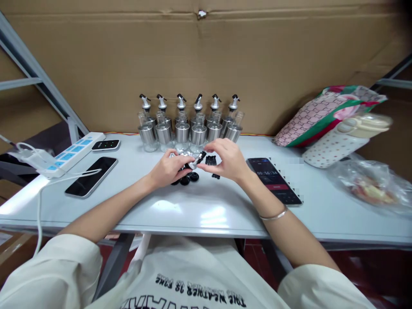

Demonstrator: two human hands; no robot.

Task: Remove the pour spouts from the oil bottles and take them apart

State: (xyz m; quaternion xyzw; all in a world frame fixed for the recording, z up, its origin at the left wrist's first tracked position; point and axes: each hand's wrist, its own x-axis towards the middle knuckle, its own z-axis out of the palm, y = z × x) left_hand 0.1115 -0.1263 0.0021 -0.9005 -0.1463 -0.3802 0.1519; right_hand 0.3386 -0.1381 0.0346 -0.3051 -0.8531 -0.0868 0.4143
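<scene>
My left hand point(173, 169) is closed on a silver pourer spout point(192, 165), gripping it between thumb and fingers. On that spout is a black flip lever point(201, 156). My right hand point(224, 159) meets it from the other side, thumb and index finger curved around the lever end. Just below lie several round black caps point(184, 180), partly covered by my left hand. Small black parts point(211, 160) rest in rows beside my right fingers. Behind my hands stands a row of steel-jacketed glass bottles point(198, 134) without spouts; the row behind it has spouts fitted point(181, 101).
A phone with a running timer point(273, 180) lies right of my right forearm. Further right are a tumbler point(336, 143), a patterned bag point(309, 118) and a plastic bag of food point(373, 189). Leftward are a power strip point(72, 154), a dark phone point(92, 177) and a small device point(106, 145).
</scene>
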